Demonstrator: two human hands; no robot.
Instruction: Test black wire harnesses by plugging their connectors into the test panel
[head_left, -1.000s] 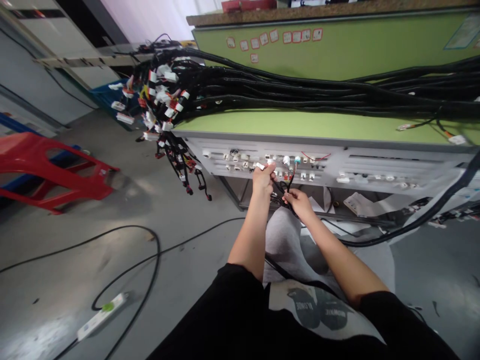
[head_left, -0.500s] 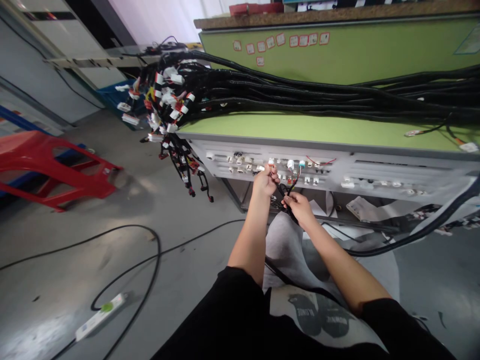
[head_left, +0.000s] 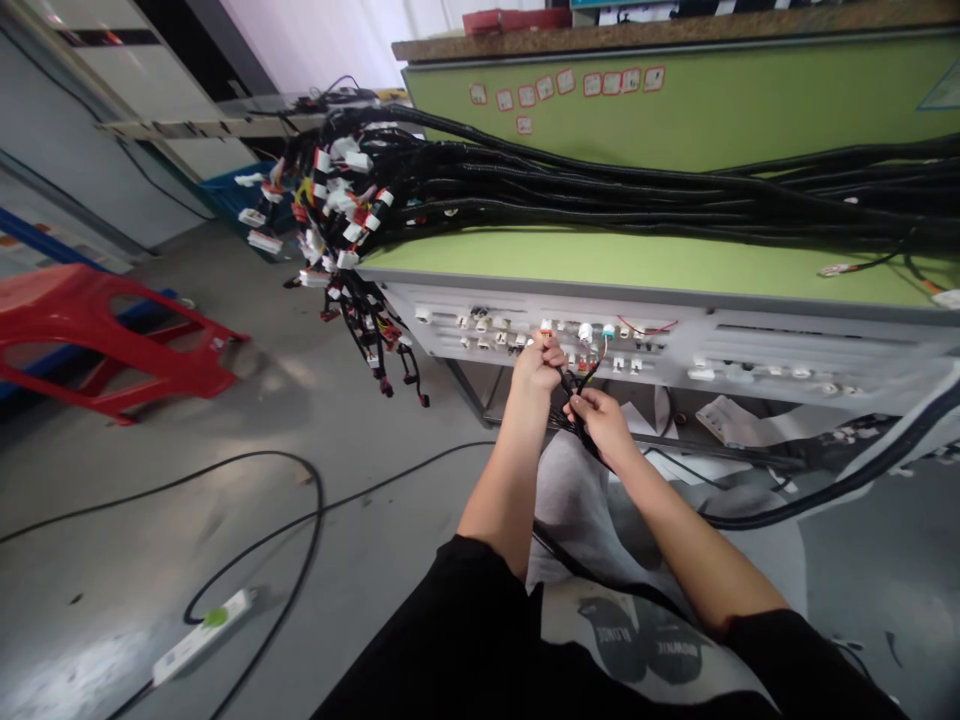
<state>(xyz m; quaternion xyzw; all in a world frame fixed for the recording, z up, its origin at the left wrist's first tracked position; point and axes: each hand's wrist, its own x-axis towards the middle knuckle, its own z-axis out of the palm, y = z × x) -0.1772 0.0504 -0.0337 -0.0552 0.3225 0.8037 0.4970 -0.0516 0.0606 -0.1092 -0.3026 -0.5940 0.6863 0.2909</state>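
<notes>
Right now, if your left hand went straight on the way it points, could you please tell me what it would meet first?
Left hand: probably the white-and-orange connector right at its fingertips, then the white panel behind; the exact depth is unclear.

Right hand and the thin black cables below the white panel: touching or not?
Touching. The head view shows the right hand with thumb and fingers gripping the black cables.
</notes>
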